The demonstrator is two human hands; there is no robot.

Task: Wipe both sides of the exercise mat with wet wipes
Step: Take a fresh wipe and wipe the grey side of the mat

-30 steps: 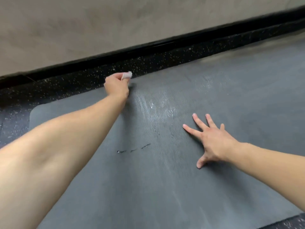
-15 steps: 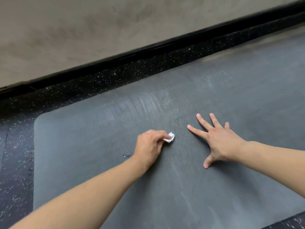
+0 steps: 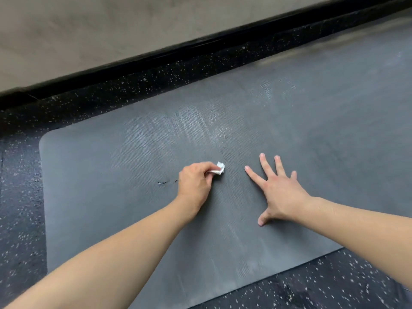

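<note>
Two hands on grey exercise mat (image 3: pixel 111 208), which fills centre frame on speckled floor (image 3: pixel 20 219). Left hand (image 3: pixel 196 186) pinches crumpled wet wipe (image 3: pixel 219 168) against mat, centre frame. Right hand (image 3: pixel 281 190) flat, fingers spread wide, just right.

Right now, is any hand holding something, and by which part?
The left hand pinches a crumpled wet wipe by its near end; the right hand holds nothing.
</note>
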